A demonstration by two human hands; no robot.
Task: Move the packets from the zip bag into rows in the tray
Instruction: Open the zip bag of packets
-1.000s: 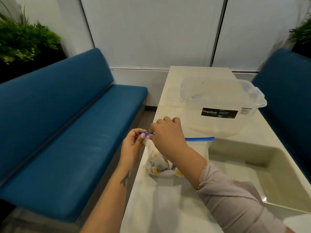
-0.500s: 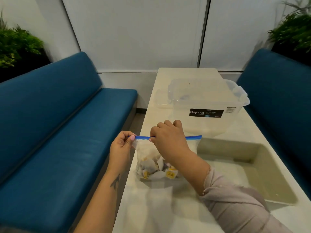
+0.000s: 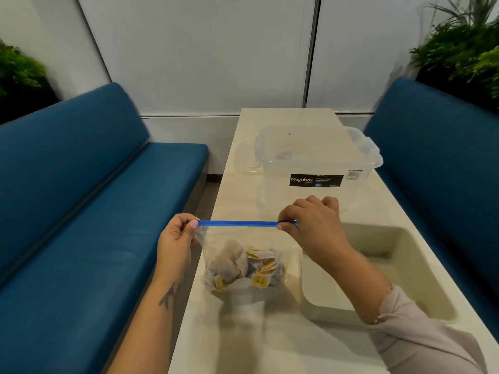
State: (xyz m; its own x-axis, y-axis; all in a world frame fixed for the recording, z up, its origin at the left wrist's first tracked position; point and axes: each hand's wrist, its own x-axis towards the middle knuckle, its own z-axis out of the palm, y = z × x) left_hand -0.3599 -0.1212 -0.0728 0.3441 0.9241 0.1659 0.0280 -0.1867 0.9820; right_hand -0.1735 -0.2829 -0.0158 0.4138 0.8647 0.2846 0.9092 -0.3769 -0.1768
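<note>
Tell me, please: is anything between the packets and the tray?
Yes: the zip bag itself. Both hands pinch the ends of its blue zip strip, packets inside. The tray lies right of it, nothing visible between.

Soft, even indoor light is filling the scene, moderately bright, with the white wall panels [image 3: 205, 55] looking slightly grey. No hard glare is showing; the pale bench [image 3: 243, 344] is carrying a faint, smeared shadow below the zip bag [image 3: 243, 255]. The wide-angle lens is bending the blue seats [image 3: 81, 211] and wall lines outward toward the edges. Motion blur is softening the plants [image 3: 464, 55] in the corners and the frame's rim, while the centre is staying fairly sharp.
</note>
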